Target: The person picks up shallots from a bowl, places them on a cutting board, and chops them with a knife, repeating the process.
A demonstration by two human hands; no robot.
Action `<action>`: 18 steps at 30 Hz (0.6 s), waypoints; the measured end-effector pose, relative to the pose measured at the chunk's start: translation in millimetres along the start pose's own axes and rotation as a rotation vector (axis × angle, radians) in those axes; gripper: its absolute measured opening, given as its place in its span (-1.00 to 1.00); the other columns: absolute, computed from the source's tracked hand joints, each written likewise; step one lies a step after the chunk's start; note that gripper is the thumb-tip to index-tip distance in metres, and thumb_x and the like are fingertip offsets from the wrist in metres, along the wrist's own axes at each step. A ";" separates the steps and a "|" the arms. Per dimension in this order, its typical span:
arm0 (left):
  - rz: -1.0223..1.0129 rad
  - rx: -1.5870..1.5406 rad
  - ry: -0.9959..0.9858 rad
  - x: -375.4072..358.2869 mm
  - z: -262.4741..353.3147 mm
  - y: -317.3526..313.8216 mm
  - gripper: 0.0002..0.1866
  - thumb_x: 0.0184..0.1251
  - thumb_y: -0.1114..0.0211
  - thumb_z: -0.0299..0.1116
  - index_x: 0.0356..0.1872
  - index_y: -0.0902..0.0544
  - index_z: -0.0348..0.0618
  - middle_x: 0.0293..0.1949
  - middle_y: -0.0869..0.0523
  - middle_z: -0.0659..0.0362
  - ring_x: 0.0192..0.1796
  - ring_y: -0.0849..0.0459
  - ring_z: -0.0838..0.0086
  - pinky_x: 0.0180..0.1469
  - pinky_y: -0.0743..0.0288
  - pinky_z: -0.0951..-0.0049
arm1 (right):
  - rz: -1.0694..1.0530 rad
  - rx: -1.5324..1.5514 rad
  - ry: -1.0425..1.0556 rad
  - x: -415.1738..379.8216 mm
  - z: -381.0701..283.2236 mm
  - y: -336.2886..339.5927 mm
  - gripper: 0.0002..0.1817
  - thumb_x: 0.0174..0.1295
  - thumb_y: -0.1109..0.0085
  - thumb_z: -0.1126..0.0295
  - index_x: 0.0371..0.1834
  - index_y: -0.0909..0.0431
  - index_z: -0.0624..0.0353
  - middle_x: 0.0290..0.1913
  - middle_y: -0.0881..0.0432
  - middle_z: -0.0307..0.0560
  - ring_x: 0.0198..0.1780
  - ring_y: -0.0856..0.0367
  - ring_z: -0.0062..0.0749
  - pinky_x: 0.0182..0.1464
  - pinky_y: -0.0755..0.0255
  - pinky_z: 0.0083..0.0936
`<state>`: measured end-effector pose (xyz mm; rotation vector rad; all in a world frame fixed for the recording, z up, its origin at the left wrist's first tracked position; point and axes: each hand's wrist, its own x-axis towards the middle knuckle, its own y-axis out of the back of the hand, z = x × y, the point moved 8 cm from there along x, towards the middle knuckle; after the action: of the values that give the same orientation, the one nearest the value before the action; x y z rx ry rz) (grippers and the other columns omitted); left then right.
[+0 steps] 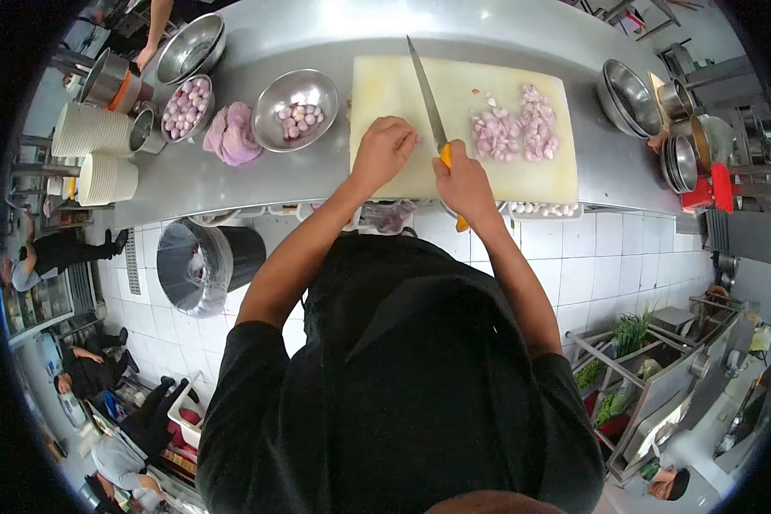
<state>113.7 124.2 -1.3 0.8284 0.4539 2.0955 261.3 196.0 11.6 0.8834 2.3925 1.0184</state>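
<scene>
Tuck left hand (385,152) fingertips clear of the knife (428,96) edge, keep cuts even. Right hand (468,182) fingers wrapped round the yellow handle — left fingers curled over the cutting board (380,86) (grip unclear, can't tell). Cut shallots (495,137) lie right of the blade.

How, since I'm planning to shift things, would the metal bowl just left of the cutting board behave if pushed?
The bowl is likely rigid, being shiny metal. It may slide easily on the smooth counter. The round bulbs inside look loose, so they'd likely roll.
</scene>
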 end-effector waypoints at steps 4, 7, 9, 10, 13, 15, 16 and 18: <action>0.035 0.037 -0.018 0.2 1.6 -2.3 -0.92 0.21 -0.39 -0.46 -0.32 -0.77 -0.23 -0.24 -0.69 0.09 -0.10 -0.63 0.17 0.01 -0.56 0.23 | -0.072 -0.003 -0.035 8.4 -8.1 -5.6 -0.67 0.40 -0.07 0.28 0.00 -0.27 0.31 -0.33 -0.66 0.48 -0.21 -0.65 0.45 -0.09 -0.51 0.17; 0.058 0.038 -0.020 -4.5 1.3 -1.3 -0.92 0.21 -0.40 -0.44 -0.32 -0.77 -0.22 -0.22 -0.66 0.11 -0.09 -0.61 0.18 0.01 -0.54 0.23 | -0.149 -0.011 -0.076 13.2 -3.8 -16.9 -0.67 0.41 -0.04 0.28 0.00 -0.26 0.32 -0.32 -0.65 0.49 -0.21 -0.66 0.44 -0.09 -0.51 0.16; 0.037 0.024 0.005 -3.2 0.4 -2.1 -0.92 0.22 -0.39 -0.43 -0.33 -0.77 -0.21 -0.19 -0.65 0.12 -0.06 -0.60 0.20 0.02 -0.53 0.23 | -0.185 0.033 -0.093 15.5 -0.2 -20.3 -0.67 0.41 -0.03 0.28 -0.01 -0.25 0.33 -0.31 -0.65 0.50 -0.20 -0.67 0.43 -0.08 -0.52 0.15; 0.031 0.027 0.009 -2.2 1.3 -0.8 -0.91 0.23 -0.39 -0.42 -0.33 -0.77 -0.21 -0.20 -0.65 0.12 -0.06 -0.60 0.20 0.02 -0.53 0.23 | -0.212 0.019 -0.113 15.2 -6.5 -16.8 -0.67 0.41 -0.03 0.28 -0.01 -0.24 0.34 -0.31 -0.65 0.51 -0.19 -0.67 0.44 -0.07 -0.52 0.15; 0.018 0.031 0.017 -2.4 -0.2 -0.8 -0.91 0.23 -0.39 -0.40 -0.31 -0.77 -0.18 -0.21 -0.65 0.13 -0.06 -0.61 0.20 0.03 -0.53 0.24 | -0.268 -0.007 -0.155 16.0 -19.3 -10.0 -0.67 0.40 -0.03 0.30 -0.02 -0.23 0.36 -0.30 -0.64 0.53 -0.16 -0.67 0.43 -0.04 -0.51 0.15; 0.018 0.035 0.014 -2.0 -3.4 -2.2 -0.88 0.23 -0.41 -0.39 -0.26 -0.77 -0.16 -0.21 -0.66 0.15 -0.07 -0.62 0.21 0.03 -0.54 0.26 | -0.267 0.000 -0.158 20.7 -17.8 -16.9 -0.67 0.40 -0.02 0.31 -0.02 -0.23 0.37 -0.29 -0.64 0.53 -0.16 -0.67 0.43 -0.04 -0.51 0.15; 0.021 0.015 0.033 -2.5 -5.6 -3.7 -0.88 0.23 -0.40 -0.39 -0.26 -0.77 -0.16 -0.21 -0.66 0.15 -0.07 -0.62 0.21 0.03 -0.54 0.26 | -0.251 -0.015 -0.145 22.9 -14.2 -20.8 -0.67 0.40 -0.02 0.31 -0.01 -0.23 0.36 -0.29 -0.64 0.53 -0.17 -0.68 0.42 -0.05 -0.52 0.14; 0.037 -0.020 0.071 -2.4 -10.2 -5.0 -0.89 0.23 -0.40 -0.39 -0.26 -0.77 -0.16 -0.22 -0.65 0.15 -0.06 -0.61 0.22 0.04 -0.53 0.26 | -0.221 -0.048 -0.108 27.9 -7.8 -30.0 -0.68 0.40 -0.01 0.32 0.00 -0.23 0.36 -0.29 -0.65 0.52 -0.20 -0.68 0.41 -0.08 -0.53 0.12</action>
<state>110.5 124.9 -12.4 0.7579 0.4579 2.1661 224.7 195.1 -8.6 0.6242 2.3046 0.9146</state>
